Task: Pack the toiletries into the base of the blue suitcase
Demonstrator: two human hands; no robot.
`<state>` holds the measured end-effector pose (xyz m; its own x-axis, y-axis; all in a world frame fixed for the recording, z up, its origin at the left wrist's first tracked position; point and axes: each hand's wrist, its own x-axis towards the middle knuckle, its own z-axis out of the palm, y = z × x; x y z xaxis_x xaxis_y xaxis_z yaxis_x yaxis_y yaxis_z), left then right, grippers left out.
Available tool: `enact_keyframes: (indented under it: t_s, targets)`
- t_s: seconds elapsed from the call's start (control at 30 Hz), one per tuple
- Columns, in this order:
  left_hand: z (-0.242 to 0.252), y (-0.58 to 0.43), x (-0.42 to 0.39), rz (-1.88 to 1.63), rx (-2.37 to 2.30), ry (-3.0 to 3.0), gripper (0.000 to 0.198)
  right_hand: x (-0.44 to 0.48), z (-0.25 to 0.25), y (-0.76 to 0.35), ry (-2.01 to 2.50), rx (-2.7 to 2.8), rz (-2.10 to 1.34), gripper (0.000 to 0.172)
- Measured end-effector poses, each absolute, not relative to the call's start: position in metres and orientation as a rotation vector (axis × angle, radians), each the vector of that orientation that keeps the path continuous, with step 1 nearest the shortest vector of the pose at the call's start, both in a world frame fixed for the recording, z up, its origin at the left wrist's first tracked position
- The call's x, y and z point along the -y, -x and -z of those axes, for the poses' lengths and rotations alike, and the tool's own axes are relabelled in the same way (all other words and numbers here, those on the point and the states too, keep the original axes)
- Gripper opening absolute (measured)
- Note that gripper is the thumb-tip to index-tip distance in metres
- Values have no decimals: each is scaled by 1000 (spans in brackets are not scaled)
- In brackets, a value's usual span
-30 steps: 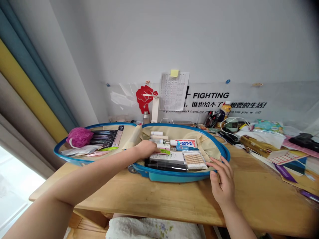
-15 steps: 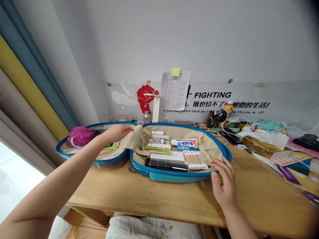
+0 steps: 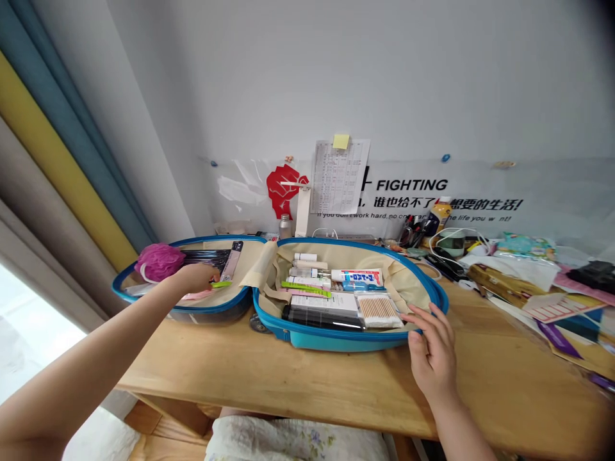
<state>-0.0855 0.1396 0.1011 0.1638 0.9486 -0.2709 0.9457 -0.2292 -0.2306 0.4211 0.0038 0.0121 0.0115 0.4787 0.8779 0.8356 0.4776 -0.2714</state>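
Note:
An open blue suitcase (image 3: 336,342) lies on the wooden desk, both halves facing up. Over its left half, my left hand (image 3: 198,278) reaches down with curled fingers beside a thin green packet (image 3: 221,284); whatever the fingertips hold is hidden. A purple bath puff (image 3: 159,261) and a dark item in clear wrap (image 3: 207,257) lie near that hand. My right hand (image 3: 435,342) is open, its fingers apart at the right half's front rim. Inside that half are a bag of cotton swabs (image 3: 379,310), a toothpaste tube (image 3: 360,276), a black cylinder (image 3: 327,318) and several small tubes.
Clutter covers the desk's right side, including a yellow bottle (image 3: 438,215), a brown pencil case (image 3: 497,282), white cables and papers. Behind the suitcase stand a small silver bottle (image 3: 285,225) and a white upright stand (image 3: 302,211). A curtain (image 3: 57,147) hangs at left.
My left hand has moved left and down from near the suitcase's middle into its left half, uncovering a slim printed packet there. My right hand stays at the rim.

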Motion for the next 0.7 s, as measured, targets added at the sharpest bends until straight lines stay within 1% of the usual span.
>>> enact_keyframes:
  t_s: [0.1,0.2,0.47,0.6,0.7]
  targets:
    - [-100,86,-142,-561,1881,2415,33,-3,-11,-421,1166,1625,383,25]
    - [-100,86,-143,-571,1830,2463,32,-3,-11,-421,1163,1628,384,24]
    - [-105,92,-142,-545,1937,2472,29,-4,-12,-421,1156,1629,387,24]
    - [-109,96,-138,-391,2038,2544,29,-4,-11,-421,1151,1630,388,24]
    - [-113,95,-136,-130,2145,2569,36,-5,-10,-421,1146,1625,387,24]
